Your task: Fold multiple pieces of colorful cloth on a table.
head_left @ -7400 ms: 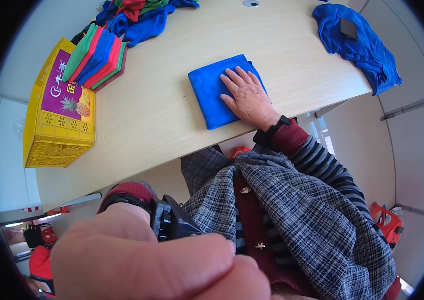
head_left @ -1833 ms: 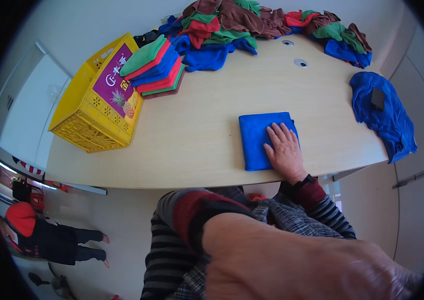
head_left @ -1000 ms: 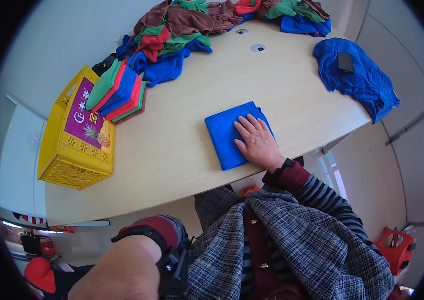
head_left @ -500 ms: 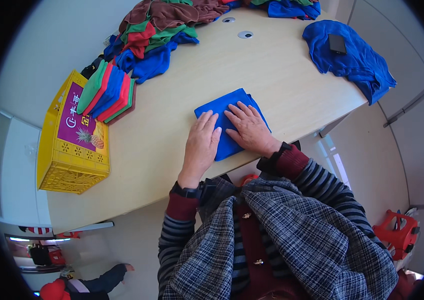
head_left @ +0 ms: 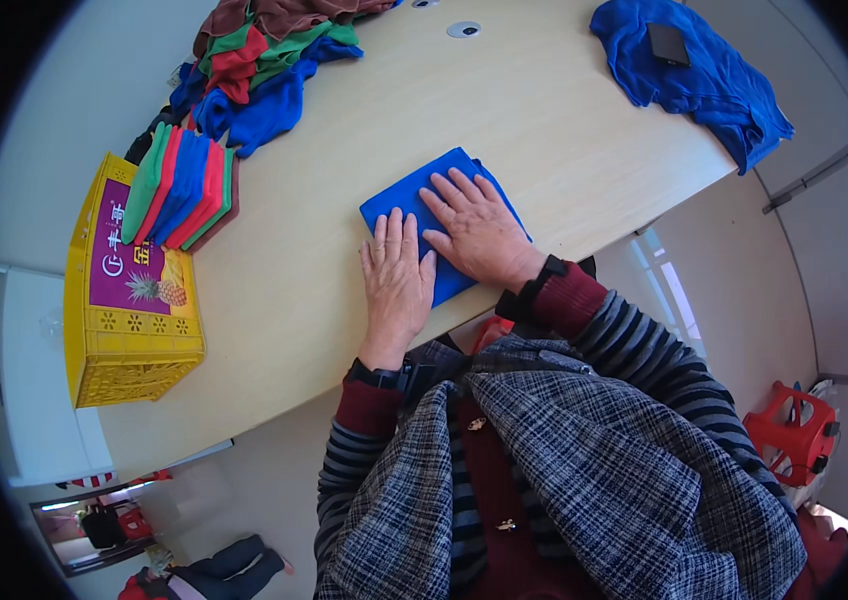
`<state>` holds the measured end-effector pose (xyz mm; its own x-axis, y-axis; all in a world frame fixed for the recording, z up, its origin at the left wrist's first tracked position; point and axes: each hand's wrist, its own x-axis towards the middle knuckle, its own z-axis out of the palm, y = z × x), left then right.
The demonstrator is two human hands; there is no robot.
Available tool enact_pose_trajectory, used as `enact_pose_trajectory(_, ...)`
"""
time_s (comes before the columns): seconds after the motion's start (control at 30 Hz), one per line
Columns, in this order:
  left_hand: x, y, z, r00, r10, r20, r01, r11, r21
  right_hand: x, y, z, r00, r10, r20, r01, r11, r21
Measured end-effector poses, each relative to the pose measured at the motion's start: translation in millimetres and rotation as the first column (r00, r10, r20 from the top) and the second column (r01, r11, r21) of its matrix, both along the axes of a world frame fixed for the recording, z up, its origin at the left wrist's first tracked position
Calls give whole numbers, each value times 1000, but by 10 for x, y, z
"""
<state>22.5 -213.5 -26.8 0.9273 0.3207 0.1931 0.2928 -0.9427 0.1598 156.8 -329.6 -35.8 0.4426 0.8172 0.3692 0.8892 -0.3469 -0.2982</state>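
Wooden table [head_left: 544, 120]: both hands (left [head_left: 396, 285], right [head_left: 479, 232]) spread flat on folded blue cloth [head_left: 414, 205].

A pale wooden worktop [head_left: 544, 120] with two round cable grommets [head_left: 463, 29] at 12 o'clock fills the upper scene under even daylight. Light grey floor [head_left: 834, 290] spreads toward 3 o'clock, where a red plastic stool [head_left: 789, 435] stands at 4 o'clock; a white cabinet [head_left: 34, 400] sits at 9 o'clock.

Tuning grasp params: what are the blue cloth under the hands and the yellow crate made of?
Blue cloth: soft matte fabric, probably microfibre or cotton; folded flat, edges limp. Yellow crate: looks like rigid moulded plastic, with a slight sheen and a perforated lattice wall.
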Motion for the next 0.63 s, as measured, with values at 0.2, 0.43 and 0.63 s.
enact_pose_trajectory(0.2,18,23,26,1000,16,14,-16,1000,0,203,-69,5,994,-106,-25,106,994,-9)
enact_pose_trajectory(0.43,-18,-48,-60,982,12,189,-14,1000,6,297,-187,92,997,-62,-46,60,997,-43)
enact_pose_trajectory(0.63,-194,-166,-55,980,12,201,22,986,-166,130,8,47,990,139,41,-137,990,-38)
